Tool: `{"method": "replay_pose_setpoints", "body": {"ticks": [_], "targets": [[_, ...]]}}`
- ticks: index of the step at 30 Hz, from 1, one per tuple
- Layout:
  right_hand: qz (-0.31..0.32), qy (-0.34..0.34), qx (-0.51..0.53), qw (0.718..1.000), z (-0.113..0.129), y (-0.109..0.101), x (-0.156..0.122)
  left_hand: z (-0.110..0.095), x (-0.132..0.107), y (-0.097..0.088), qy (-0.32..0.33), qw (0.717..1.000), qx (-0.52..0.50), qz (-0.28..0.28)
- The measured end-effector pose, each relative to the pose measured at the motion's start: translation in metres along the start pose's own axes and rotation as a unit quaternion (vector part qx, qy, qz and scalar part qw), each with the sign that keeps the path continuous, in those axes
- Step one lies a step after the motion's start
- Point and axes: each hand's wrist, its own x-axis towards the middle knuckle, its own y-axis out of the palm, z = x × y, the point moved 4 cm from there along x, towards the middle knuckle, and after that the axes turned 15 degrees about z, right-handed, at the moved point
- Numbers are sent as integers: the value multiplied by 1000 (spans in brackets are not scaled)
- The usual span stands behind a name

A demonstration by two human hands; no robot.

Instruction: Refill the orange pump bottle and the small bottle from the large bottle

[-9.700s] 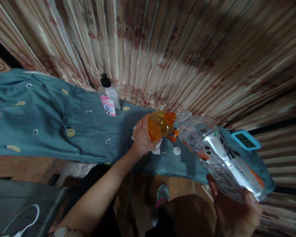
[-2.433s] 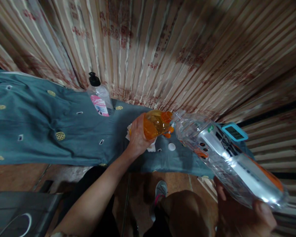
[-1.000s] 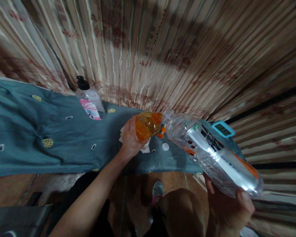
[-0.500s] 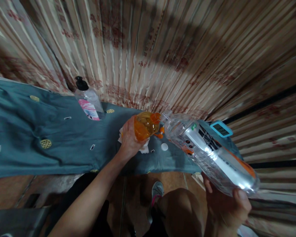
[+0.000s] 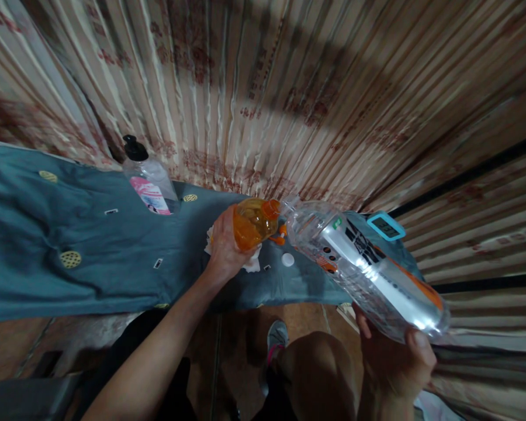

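Clear bottle slants leftward from the right hand, which holds its base end between thumb and fingers; its mouth meets that of the smaller orange bottle, which the left hand wraps with curled fingers. A white disc lies nearby.

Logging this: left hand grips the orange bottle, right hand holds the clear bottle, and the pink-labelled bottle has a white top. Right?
The top of the pink-labelled bottle is black, not white, in the head view. The left hand grips the orange bottle, and the right hand the clear bottle.
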Motion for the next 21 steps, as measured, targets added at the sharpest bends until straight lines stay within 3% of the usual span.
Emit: {"method": "replay_pose_setpoints", "body": {"ticks": [14, 21], "targets": [[41, -19, -22, 999, -1, -1, 3, 1, -1, 0, -5, 1000, 2, -1], [11, -10, -25, 1000, -1, -1, 0, -3, -2, 0, -11, 1000, -12, 14]]}}
